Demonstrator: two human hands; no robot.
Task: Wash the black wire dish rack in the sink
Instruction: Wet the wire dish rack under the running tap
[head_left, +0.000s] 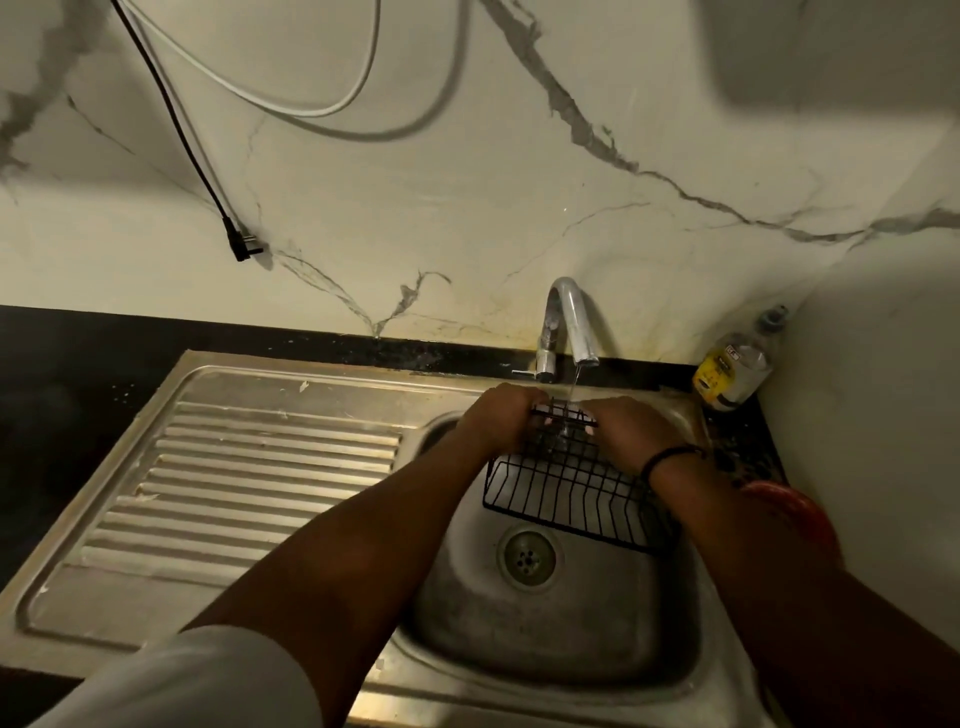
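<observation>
Washing looked midway: both the left hand (496, 418) and right hand (631, 434) gripped the black wire rack (569, 488), tilted at the sink's (545, 644) back edge under the running tap (569, 322); rinsing remained

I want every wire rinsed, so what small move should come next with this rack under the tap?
Probably slide the rack away from you: the stream only hits its far edge, held by the left hand and right hand; the near wires sit outside it.
</observation>
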